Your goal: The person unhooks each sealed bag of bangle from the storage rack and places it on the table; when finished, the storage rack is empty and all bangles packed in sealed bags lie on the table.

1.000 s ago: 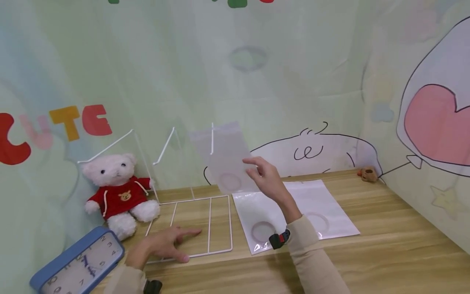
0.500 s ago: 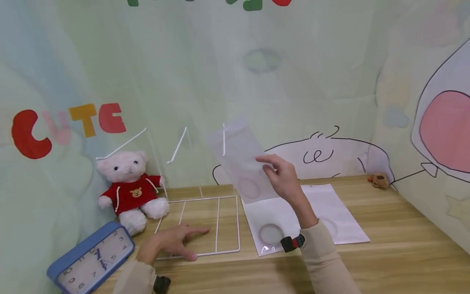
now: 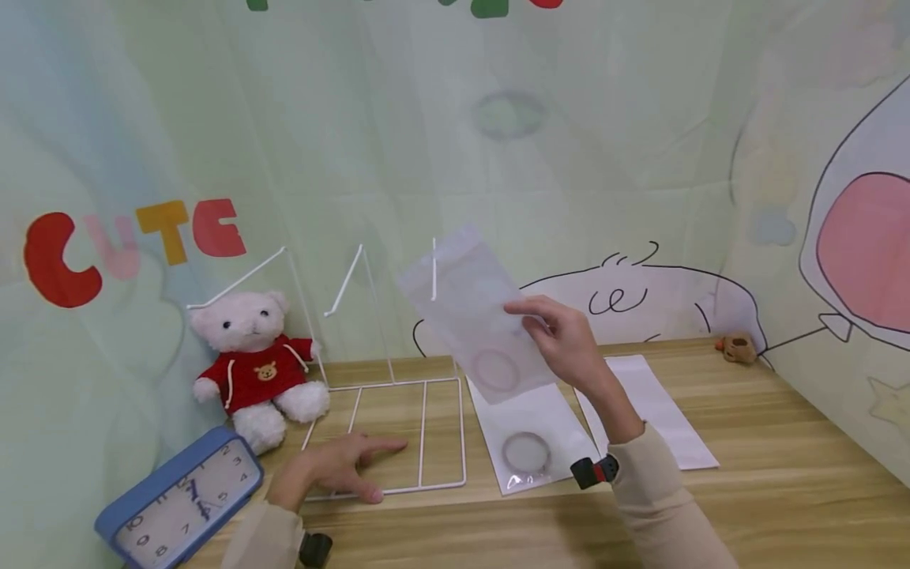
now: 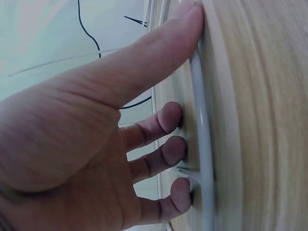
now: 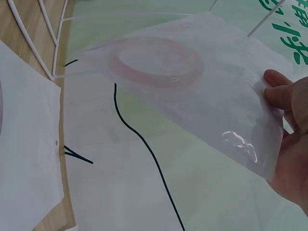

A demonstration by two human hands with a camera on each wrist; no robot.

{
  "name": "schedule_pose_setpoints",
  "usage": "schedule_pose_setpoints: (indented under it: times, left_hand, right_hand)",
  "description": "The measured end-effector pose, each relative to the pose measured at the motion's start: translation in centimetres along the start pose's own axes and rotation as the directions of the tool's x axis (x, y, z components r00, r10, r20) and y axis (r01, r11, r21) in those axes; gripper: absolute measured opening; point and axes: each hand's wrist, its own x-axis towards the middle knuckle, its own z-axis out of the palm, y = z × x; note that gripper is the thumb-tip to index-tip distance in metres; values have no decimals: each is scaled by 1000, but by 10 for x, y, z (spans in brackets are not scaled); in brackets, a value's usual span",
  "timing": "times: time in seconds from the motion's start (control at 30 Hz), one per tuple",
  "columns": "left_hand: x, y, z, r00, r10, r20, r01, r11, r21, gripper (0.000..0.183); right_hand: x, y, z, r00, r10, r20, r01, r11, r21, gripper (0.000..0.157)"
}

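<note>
In the head view, my right hand (image 3: 562,340) pinches the right edge of a translucent plastic bag (image 3: 469,308) that has a pale ring (image 5: 159,62) showing in its lower part. The bag hangs tilted at the rightmost prong (image 3: 434,269) of a white wire rack (image 3: 442,485). Whether that prong passes through the bag, I cannot tell. My left hand (image 3: 348,466) lies over the rack's base, thumb on the front bar (image 4: 201,110), fingertips near the wood and nothing gripped.
Two more flat white bags lie on the table, one with a ring (image 3: 526,453), the other (image 3: 661,411) partly behind my right arm. A teddy bear (image 3: 249,356) and a blue clock (image 3: 185,498) stand left. A small brown figure (image 3: 738,349) sits far right.
My right hand has shifted a little to the right, still pinching the bag, whose lower end has dropped slightly. The head view has turned left. My left hand stays on the rack.
</note>
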Motion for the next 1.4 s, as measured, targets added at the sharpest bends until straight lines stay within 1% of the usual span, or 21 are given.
schedule_pose_setpoints:
  times: [0.17,0.27,0.4,0.57,0.7,0.93,1.07,1.27,1.4]
  left_hand:
    - [-1,2,-2,1000,-8,11,8,1000,9,75]
    - [-1,2,-2,1000,-4,16,4,1000,9,75]
    - [0,2,-1,1000,-2,14,2,1000,1,76]
    - [1,0,0,1000,-6,12,6,1000,-10,76]
    - [1,-2,-1,1000,-6,18,6,1000,-6,75]
    - [1,0,-2,1000,11,25,-10,1000,-9,75]
    - [1,1,-3,999,30,23,-30,1000,-5,75]
    - [3,-3,-3,997,78,16,-78,997,19,75]
    - [5,-6,-1,996,88,18,-88,996,9,75]
  right_hand:
    - [-5,-2,-7,1000,14,22,-16,997,82,27]
    - [-10,-3,-11,998,32,47,-37,994,105,27]
    - [-17,-8,-18,996,43,77,-50,994,96,27]
    - [-23,-17,-25,994,20,104,-29,996,84,27]
    - [-25,-21,-29,993,2,114,-12,996,86,27]
    - [-29,-22,-30,993,-1,119,-10,996,91,26]
    - [-28,-25,-32,991,-7,131,-7,994,108,26]
    - [-27,-30,-37,989,-30,147,10,990,141,26]
    - [-28,-35,-42,987,-28,159,6,991,134,27]
